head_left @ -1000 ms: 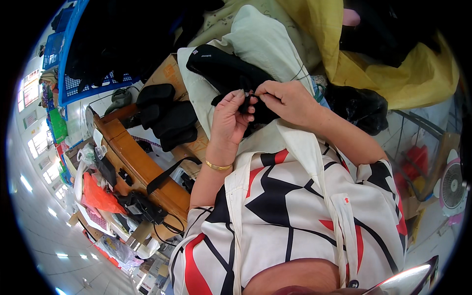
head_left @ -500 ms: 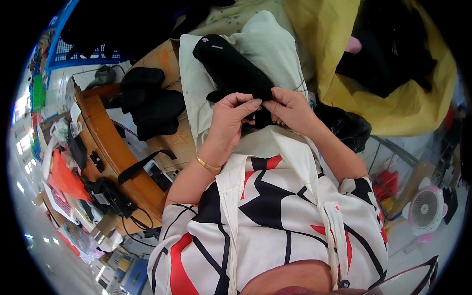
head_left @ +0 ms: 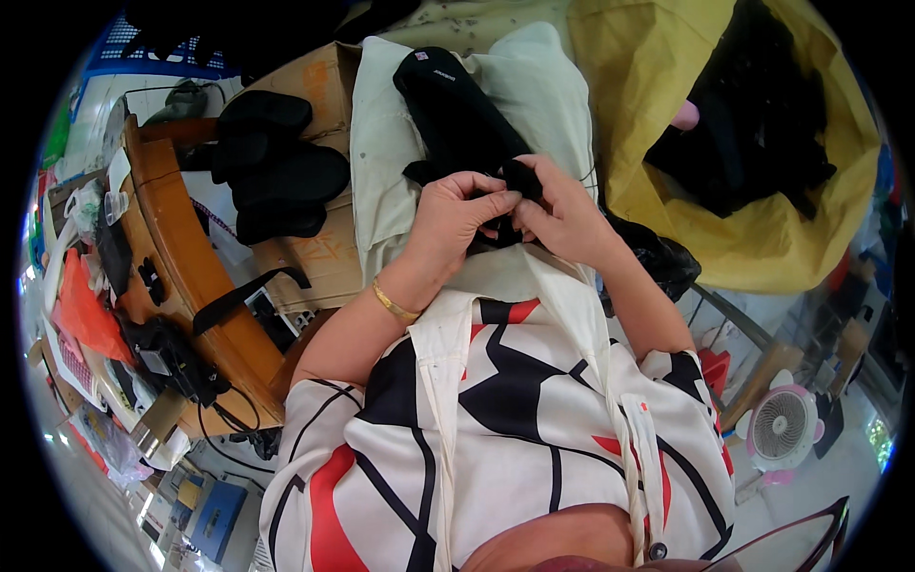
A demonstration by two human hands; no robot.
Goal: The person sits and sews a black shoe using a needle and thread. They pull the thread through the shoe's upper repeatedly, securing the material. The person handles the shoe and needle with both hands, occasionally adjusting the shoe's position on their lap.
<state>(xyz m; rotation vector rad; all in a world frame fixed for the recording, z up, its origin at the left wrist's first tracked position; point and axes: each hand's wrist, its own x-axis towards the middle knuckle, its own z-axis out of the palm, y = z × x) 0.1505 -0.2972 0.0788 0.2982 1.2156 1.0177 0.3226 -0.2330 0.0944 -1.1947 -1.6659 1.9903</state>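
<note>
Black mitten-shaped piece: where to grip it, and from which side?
I'd pinch the black mitten-shaped piece at its rounded far end, coming from the far side: that end lies uncovered on the white cloth, while the left hand and right hand occupy the near end.

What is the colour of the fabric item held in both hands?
The fabric item is black, with small pale marks; best in the head view.

Pale lettering point(head_left: 445, 75) on black fabric point(head_left: 464, 119) is illegible.
</note>
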